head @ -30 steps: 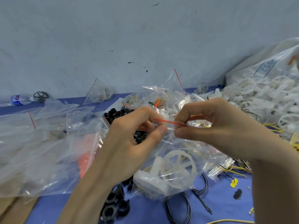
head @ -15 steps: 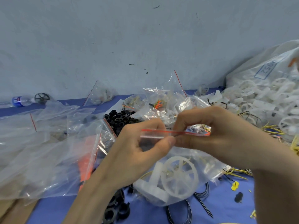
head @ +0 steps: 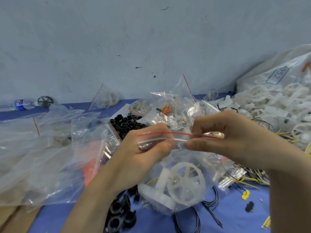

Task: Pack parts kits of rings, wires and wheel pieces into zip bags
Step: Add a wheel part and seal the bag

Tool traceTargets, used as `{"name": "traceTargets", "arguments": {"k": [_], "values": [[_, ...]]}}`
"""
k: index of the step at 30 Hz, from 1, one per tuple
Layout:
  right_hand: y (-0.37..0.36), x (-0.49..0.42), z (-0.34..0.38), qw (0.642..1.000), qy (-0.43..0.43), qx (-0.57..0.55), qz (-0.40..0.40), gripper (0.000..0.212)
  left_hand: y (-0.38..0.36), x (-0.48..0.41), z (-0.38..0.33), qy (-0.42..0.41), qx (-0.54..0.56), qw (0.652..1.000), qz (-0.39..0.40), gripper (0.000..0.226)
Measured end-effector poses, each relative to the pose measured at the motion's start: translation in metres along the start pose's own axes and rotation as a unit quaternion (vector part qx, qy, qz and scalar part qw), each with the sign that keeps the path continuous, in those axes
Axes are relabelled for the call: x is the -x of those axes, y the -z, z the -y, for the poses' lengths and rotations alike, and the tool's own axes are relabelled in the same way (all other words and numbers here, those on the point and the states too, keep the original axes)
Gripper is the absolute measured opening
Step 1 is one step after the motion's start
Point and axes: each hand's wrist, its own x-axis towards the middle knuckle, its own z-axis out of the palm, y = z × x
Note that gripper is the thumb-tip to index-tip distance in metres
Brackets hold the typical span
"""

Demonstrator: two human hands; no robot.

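Observation:
I hold a clear zip bag (head: pixel 183 195) in front of me by its red-lined top strip (head: pixel 181 134). My left hand (head: pixel 144 153) pinches the strip's left part between thumb and fingers. My right hand (head: pixel 223 137) pinches it just to the right of that. Inside the hanging bag sit a white spoked wheel (head: pixel 186 182), another white wheel piece (head: pixel 156 194) and thin yellow wires.
Black rings lie in a pile (head: pixel 126 125) behind my hands and loose ones (head: pixel 119 214) near the front. Empty zip bags (head: pixel 42 158) cover the left. Filled bags (head: pixel 175 106) stack at the back. A big sack of white wheels (head: pixel 276 101) stands right. Wires (head: pixel 249 179) lie on the blue table (head: pixel 235 209).
The bag's top strip has spread wider and now lies stretched flat between my hands. My left thumb and right fingers have slid along it, and the bag hangs slightly lower.

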Motion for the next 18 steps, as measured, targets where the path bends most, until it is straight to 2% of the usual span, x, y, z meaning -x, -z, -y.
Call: {"name": "traceTargets", "arguments": {"k": [4,7,10,15,18], "values": [[0.001,0.0,-0.005,1.0,0.021,-0.02,0.01,0.019,0.0,-0.001,0.002,-0.001,0.007,1.0,-0.015,0.019],[-0.002,-0.003,-0.006,0.999,0.029,-0.017,-0.008,0.023,0.003,0.0,0.0,-0.002,-0.005,1.0,-0.018,0.02],[0.0,-0.001,-0.01,0.999,0.006,-0.038,0.014,0.032,0.008,0.002,0.001,0.006,-0.011,0.999,-0.04,0.023],[0.003,0.001,-0.012,0.999,0.013,-0.042,0.015,0.031,0.01,0.003,0.006,0.021,-0.014,0.998,-0.064,0.017],[0.001,0.001,-0.012,0.999,0.004,-0.046,0.002,0.025,0.012,0.003,0.007,0.006,-0.022,0.997,-0.072,0.021]]}}
